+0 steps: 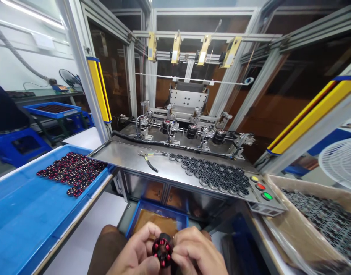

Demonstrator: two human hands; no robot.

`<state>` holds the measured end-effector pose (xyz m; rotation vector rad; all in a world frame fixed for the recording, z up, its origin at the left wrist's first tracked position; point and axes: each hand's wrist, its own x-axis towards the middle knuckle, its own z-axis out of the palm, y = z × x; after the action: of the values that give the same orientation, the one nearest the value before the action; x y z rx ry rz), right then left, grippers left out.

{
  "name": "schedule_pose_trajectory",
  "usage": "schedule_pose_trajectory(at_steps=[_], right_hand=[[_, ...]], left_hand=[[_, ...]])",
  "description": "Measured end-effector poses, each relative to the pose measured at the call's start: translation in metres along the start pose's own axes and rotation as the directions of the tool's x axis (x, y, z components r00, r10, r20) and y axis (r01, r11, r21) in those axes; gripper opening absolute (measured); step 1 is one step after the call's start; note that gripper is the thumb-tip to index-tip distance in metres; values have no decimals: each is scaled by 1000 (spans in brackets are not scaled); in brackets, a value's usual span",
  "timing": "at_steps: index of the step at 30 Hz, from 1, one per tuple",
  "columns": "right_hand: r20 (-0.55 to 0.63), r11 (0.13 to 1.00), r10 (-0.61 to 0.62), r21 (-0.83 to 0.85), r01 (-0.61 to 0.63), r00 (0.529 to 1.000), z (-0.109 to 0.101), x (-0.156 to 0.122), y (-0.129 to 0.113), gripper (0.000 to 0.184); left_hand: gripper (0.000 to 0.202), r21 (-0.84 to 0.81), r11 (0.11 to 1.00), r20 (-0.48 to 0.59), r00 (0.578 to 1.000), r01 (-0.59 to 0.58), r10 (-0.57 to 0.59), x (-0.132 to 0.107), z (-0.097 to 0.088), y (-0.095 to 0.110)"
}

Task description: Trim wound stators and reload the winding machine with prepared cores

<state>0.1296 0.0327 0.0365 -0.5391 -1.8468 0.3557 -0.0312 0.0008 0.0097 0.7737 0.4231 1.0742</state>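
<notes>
In front of my lap, my left hand (141,246) grips a motor stator (163,250), a black ring with red wire coils on its inner poles. Its thumb and fingers close on the stator's left side. My right hand (196,250) is closed in a pinch against the right edge of the same stator. What sits between those right fingertips is too small to make out, perhaps a wire end. Below the hands lies a blue bin (138,214) with a brown sheet inside, partly hidden by them.
On the metal bench are pliers (149,161) and many bare black stators (215,173). Left, a blue tray (17,214) holds wound red stators (75,170). Right are a button box (264,193) and a lined carton (321,214) of parts. Behind stands a winding machine (189,130).
</notes>
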Motion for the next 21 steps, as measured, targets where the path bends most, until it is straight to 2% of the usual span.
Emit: schedule_pose_trajectory(at_steps=[3,5,7,9,12,15,17,18,21], right_hand=[[-60,997,69,26,-67,996,3,-4,-1,27],[-1,978,186,99,-185,983,3,-7,-2,23],[59,923,314,215,-319,948,3,-10,-1,21],[113,819,431,369,-440,895,5,-15,1,26],[255,535,585,593,-602,770,12,-22,6,33],[377,269,662,688,-674,648,19,-25,9,35],[403,181,688,709,-681,603,21,-25,9,35],[410,157,692,717,-679,594,21,-24,9,35],[416,131,679,742,-657,605,22,-21,8,33]], left_hand=[[34,2,995,-6,995,-100,100,-1,2,-1],[33,55,983,-12,985,-173,174,-2,0,-3],[31,162,948,-23,959,-275,282,-2,-2,-6],[36,303,865,2,908,-400,419,-2,-4,-9],[50,488,711,67,834,-507,548,-2,-5,-9],[55,636,516,140,743,-575,655,-1,-4,-4],[56,689,405,201,695,-601,690,-1,-4,0],[56,707,376,215,687,-600,694,-1,-4,2],[56,745,324,214,670,-583,711,-2,-3,5]])
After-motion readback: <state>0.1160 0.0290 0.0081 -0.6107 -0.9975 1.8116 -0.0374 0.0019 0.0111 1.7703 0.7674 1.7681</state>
